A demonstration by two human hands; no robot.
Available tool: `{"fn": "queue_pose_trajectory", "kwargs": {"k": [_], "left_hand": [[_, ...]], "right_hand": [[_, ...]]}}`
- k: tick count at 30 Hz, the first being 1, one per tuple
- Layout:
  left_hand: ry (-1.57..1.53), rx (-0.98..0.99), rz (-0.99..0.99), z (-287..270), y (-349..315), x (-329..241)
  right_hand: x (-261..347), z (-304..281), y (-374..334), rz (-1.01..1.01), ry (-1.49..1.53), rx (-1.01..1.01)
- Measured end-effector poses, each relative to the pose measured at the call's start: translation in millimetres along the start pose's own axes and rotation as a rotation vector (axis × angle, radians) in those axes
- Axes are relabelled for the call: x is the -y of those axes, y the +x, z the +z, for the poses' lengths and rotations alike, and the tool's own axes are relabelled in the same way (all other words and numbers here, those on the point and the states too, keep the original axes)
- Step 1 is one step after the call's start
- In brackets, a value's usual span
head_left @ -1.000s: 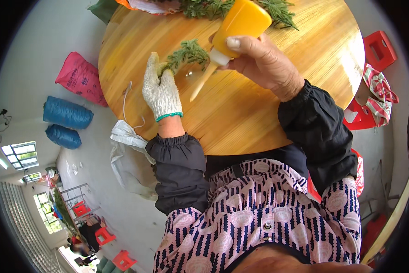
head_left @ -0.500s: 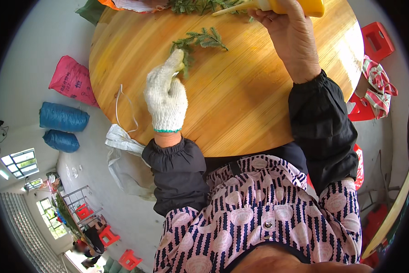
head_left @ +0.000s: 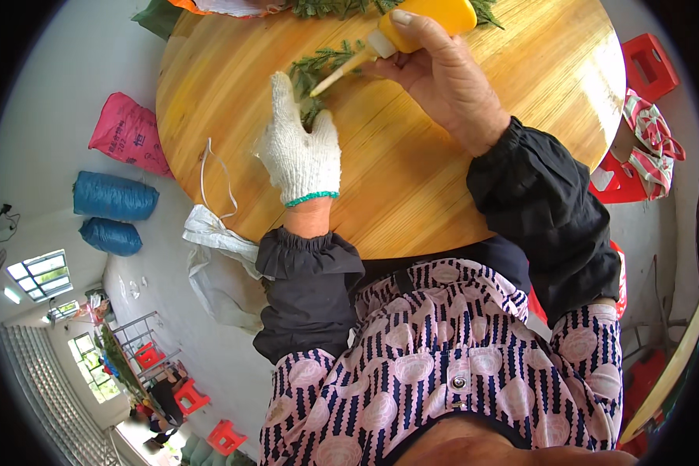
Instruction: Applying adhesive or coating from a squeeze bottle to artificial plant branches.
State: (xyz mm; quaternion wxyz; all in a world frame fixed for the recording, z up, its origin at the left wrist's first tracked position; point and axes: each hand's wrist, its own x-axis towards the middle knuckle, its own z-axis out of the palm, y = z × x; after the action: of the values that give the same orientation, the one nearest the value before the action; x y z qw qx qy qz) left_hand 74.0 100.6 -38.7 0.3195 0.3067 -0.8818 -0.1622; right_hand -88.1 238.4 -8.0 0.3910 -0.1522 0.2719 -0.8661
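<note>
A white knitted glove with a green cuff edge covers my left hand (head_left: 299,151). Its index finger is stretched out, while its thumb lies against the lower end of a green needle-leaved sprig (head_left: 310,68); the other fingers are mostly hidden. Bare, my right hand (head_left: 450,85) grips a yellow squeeze bottle (head_left: 435,15) with a long thin nozzle. The bottle is tilted, and its nozzle tip points down-left at the sprig, between the gloved thumb and index finger. Whether the tip touches the sprig I cannot tell.
More green sprigs (head_left: 326,8) lie along the far side of the round wooden table (head_left: 411,202), beside an orange-edged bag (head_left: 233,6). White strapping (head_left: 209,225) hangs at the near-left edge. Pink (head_left: 130,133) and blue sacks (head_left: 115,194) stand left; a red stool (head_left: 648,66) is right.
My right hand has brought the yellow bottle left and nearer, its nozzle now over the sprig. My gloved left hand has shifted slightly right, with its index finger straighter.
</note>
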Motion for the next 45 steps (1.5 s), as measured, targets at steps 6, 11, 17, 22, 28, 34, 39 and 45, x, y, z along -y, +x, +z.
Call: {"fn": "queue_pose_trajectory", "kwargs": {"k": [6, 11, 17, 22, 28, 34, 39, 45], "left_hand": [[-0.056, -0.088, 0.113, -14.6, -2.3, 15.1], [-0.229, -0.146, 0.027, -24.1, 1.9, 6.4], [-0.438, -0.106, 0.088, -27.6, 34.9, -0.7], [0.036, 0.037, 0.290, -12.9, 55.2, 16.9], [0.020, 0.036, 0.002, -0.6, 41.5, 43.0], [-0.325, 0.080, -0.060, -5.3, 39.9, 52.4], [-0.547, 0.136, -0.219, -11.1, 39.0, 45.9], [-0.291, 0.119, -0.047, -15.9, 35.6, 33.9]], "right_hand": [[11.9, -13.4, 22.1, -0.269, -0.041, -0.107], [17.2, -12.1, 15.7, -0.122, 0.243, 0.154], [18.1, -7.5, 11.3, 0.028, 0.382, 0.098], [23.3, -14.8, 17.9, -0.091, 0.382, 0.071], [-8.8, -14.5, 16.7, 0.058, 0.353, 0.074], [-1.0, -20.2, 15.6, -0.038, -0.125, 0.119], [22.1, -14.4, 7.7, -0.215, -0.165, 0.010], [22.3, 2.3, -15.3, -0.372, -0.345, 0.121]]}}
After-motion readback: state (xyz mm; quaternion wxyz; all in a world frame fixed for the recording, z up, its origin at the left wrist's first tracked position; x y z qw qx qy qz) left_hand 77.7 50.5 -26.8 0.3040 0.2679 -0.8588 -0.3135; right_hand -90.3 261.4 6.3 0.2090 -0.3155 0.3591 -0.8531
